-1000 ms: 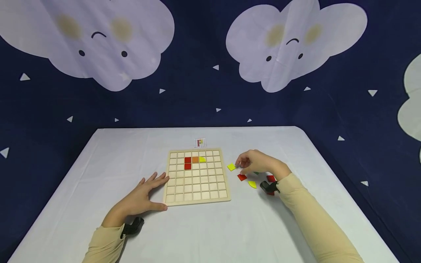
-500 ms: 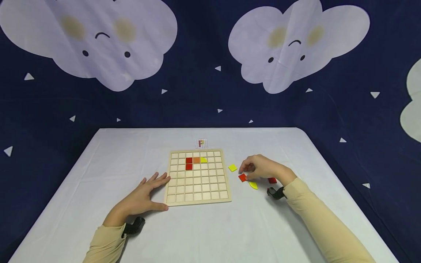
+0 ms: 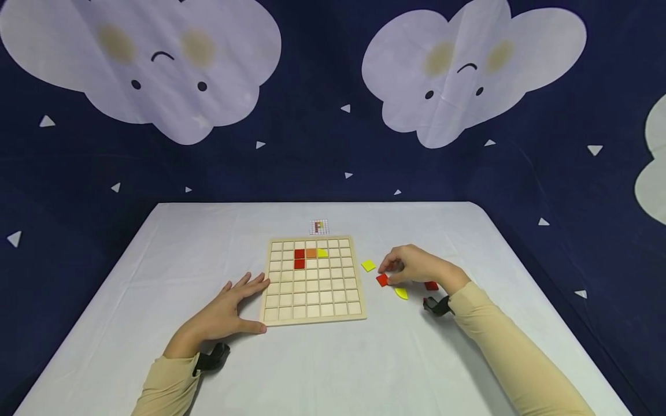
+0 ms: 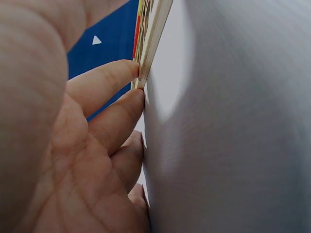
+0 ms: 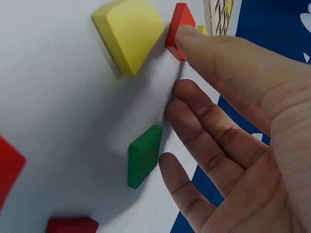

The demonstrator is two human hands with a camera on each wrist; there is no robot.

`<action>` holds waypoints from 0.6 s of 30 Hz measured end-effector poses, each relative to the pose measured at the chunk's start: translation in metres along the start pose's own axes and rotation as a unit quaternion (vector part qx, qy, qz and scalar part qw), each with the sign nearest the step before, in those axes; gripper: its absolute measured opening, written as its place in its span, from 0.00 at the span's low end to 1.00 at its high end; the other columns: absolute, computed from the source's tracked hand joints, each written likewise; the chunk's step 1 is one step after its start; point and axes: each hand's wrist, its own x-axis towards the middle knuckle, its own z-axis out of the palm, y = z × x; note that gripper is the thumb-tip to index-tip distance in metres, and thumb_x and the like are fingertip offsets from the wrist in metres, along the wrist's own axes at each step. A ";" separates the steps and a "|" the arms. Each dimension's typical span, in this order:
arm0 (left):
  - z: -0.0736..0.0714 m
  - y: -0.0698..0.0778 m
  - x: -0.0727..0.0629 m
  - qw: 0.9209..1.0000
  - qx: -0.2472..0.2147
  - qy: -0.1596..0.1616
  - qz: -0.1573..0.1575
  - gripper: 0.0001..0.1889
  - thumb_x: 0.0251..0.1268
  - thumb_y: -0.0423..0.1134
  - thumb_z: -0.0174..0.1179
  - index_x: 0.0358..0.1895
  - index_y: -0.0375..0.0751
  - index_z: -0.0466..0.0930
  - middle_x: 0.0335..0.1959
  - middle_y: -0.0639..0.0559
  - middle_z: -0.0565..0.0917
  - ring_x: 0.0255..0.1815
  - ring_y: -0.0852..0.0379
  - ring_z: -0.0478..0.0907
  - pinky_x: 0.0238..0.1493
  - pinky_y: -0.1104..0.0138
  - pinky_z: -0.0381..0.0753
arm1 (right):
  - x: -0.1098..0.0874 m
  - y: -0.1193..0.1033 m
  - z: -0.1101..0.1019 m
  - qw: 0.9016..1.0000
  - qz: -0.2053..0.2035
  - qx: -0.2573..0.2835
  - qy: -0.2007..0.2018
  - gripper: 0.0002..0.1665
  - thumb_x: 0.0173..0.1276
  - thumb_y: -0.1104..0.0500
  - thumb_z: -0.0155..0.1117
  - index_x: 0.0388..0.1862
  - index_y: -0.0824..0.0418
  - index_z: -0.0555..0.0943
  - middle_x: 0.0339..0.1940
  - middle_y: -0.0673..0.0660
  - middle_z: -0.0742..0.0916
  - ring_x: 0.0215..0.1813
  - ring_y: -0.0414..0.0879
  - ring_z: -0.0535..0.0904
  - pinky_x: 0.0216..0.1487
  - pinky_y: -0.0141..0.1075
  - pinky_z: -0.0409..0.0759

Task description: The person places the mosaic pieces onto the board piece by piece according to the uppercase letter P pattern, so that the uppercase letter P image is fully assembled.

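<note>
A square wooden grid board lies mid-table with two red tiles, an orange tile and a yellow quarter-round tile in its cells. My left hand, fingers spread, touches its left edge; in the left wrist view fingertips meet the board's side. To the board's right, my right hand rests its thumb on a loose red tile, its other fingers loosely bent. The right wrist view shows that red tile under the thumb, near a yellow quarter-round tile and a green tile.
A yellow square tile lies between board and right hand. More red tiles sit beneath the right wrist, partly hidden. A small printed grid card is behind the board. A dark cloud-patterned cloth hangs behind the white table.
My right hand has come slightly down and rightward, its thumb now at the loose red tile, which has shifted a little left in the last half second. The left hand stays on the board.
</note>
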 end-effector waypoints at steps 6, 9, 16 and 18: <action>0.000 0.000 0.000 1.000 0.004 0.000 -0.001 0.56 0.47 0.54 0.85 0.82 0.43 0.69 0.86 0.39 0.62 0.89 0.26 0.44 0.82 0.25 0.34 | 0.001 -0.003 -0.002 1.000 0.008 -0.017 -0.005 0.14 0.64 0.64 0.81 0.49 0.57 0.92 0.47 0.50 0.91 0.48 0.42 0.84 0.56 0.39 0.85; 0.000 0.001 0.000 1.000 0.003 0.000 -0.001 0.56 0.47 0.54 0.85 0.82 0.43 0.69 0.86 0.38 0.62 0.89 0.26 0.44 0.82 0.25 0.34 | 0.002 -0.003 -0.002 1.000 0.011 -0.024 -0.005 0.15 0.63 0.64 0.81 0.48 0.56 0.92 0.47 0.50 0.90 0.48 0.41 0.83 0.57 0.39 0.85; -0.001 0.002 0.000 1.000 0.005 0.000 -0.002 0.56 0.47 0.53 0.85 0.82 0.43 0.69 0.86 0.38 0.62 0.89 0.26 0.45 0.82 0.25 0.34 | 0.003 -0.001 -0.002 1.000 0.003 -0.031 0.000 0.14 0.62 0.64 0.82 0.48 0.57 0.92 0.47 0.50 0.91 0.48 0.41 0.84 0.56 0.40 0.86; -0.001 0.001 0.000 1.000 0.006 0.000 -0.003 0.55 0.47 0.53 0.85 0.82 0.43 0.69 0.86 0.38 0.62 0.89 0.26 0.45 0.82 0.25 0.34 | 0.003 -0.001 -0.002 1.000 -0.001 -0.031 0.002 0.14 0.62 0.64 0.82 0.47 0.57 0.92 0.46 0.50 0.91 0.48 0.41 0.84 0.56 0.40 0.86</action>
